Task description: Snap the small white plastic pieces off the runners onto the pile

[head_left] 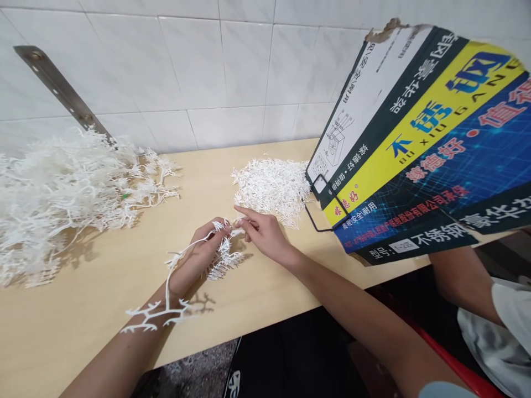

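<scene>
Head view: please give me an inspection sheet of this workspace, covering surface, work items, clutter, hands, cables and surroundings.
Surface: pale tabletop, partly covered by white pieces.
Work items: large tangled pile at left; smaller pile near the middle; white cluster below the hands; branched white piece hanging over the left forearm.
Clutter: printed cardboard standing tilted at right, black wire frame at its lower corner; green speck in the large pile.
Hands: left hand holds the branched piece; right hand meets its fingertips, its grip unclear.
Cables: nothing seen.
Surroundings: tiled wall behind, metal bracket at left, another person's arm at right.
</scene>
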Available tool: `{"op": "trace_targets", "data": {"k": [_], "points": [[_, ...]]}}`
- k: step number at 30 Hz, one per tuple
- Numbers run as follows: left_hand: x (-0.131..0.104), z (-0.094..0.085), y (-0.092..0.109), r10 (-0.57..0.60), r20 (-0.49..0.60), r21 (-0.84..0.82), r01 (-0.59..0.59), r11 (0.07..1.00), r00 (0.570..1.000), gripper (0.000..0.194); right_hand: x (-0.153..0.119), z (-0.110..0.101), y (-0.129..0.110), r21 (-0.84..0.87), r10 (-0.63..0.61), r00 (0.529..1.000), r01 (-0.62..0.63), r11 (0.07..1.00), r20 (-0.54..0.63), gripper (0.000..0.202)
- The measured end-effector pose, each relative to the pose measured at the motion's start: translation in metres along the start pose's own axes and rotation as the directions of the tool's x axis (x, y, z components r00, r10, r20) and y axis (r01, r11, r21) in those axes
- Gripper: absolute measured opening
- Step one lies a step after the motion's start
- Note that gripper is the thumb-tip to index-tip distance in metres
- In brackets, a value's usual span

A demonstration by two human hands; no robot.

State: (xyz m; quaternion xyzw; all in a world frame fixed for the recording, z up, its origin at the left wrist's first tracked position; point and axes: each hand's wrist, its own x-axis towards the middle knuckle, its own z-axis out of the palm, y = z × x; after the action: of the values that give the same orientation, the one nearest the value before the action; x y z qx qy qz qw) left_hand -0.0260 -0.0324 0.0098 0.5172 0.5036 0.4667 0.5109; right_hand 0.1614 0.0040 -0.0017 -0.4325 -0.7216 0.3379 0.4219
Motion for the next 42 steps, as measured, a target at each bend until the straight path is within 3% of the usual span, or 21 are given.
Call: {"op": "trace_targets", "data": {"k": [3, 8, 13, 20, 28, 30, 33, 37, 39, 42], "points": [[0.003, 0.002, 0.002, -0.025, -0.031, -0.077, 0.022, 0.997, 0.999, 0.026, 0.0, -0.002, 0.001, 0.002, 0.032, 0.999, -0.032, 0.999, 0.016, 0.041], [0.003, 0.003, 0.006, 0.021, 0.031, -0.156, -0.016, 0.988, 0.999, 0.024, -0.002, 0.002, -0.003, -0.091, -0.075, 0.99, 0.086, 0.992, 0.121, 0.035], [0.005, 0.001, 0.005, 0.067, 0.019, -0.033, -0.066, 0.997, 0.998, 0.023, -0.002, 0.008, -0.002, -0.262, -0.136, 0.986, 0.156, 0.952, 0.094, 0.023], [0.009, -0.002, 0.003, -0.016, 0.024, 0.057, 0.015, 0.998, 1.0, 0.029, -0.003, 0.008, 0.0, -0.223, -0.11, 0.993, 0.116, 0.968, 0.037, 0.02], [0.009, -0.003, -0.002, -0.056, -0.04, 0.095, 0.06, 0.994, 0.998, 0.028, -0.004, 0.006, -0.003, -0.23, -0.139, 0.984, 0.162, 0.96, 0.111, 0.02], [0.005, 0.0, 0.002, -0.045, -0.047, 0.09, 0.049, 0.995, 0.998, 0.03, -0.003, 0.004, -0.008, -0.176, -0.075, 0.988, 0.099, 0.979, 0.137, 0.02], [0.0, 0.001, 0.009, -0.07, 0.001, 0.04, 0.07, 0.997, 0.998, 0.029, 0.0, 0.0, -0.011, 0.083, 0.056, 0.964, -0.081, 0.993, 0.261, 0.021], [0.001, -0.004, 0.011, -0.108, 0.11, -0.03, 0.111, 0.993, 0.988, 0.027, 0.001, 0.001, -0.005, 0.425, 0.095, 0.891, -0.303, 0.853, 0.444, 0.021], [0.004, -0.007, 0.008, -0.115, 0.109, -0.048, 0.121, 0.991, 0.987, 0.028, 0.0, 0.003, -0.002, 0.452, 0.096, 0.889, -0.317, 0.834, 0.447, 0.024], [0.008, -0.007, 0.005, -0.118, 0.039, -0.003, 0.119, 0.993, 0.992, 0.027, -0.001, 0.006, -0.002, 0.374, 0.129, 0.948, -0.237, 0.897, 0.29, 0.014]]}}
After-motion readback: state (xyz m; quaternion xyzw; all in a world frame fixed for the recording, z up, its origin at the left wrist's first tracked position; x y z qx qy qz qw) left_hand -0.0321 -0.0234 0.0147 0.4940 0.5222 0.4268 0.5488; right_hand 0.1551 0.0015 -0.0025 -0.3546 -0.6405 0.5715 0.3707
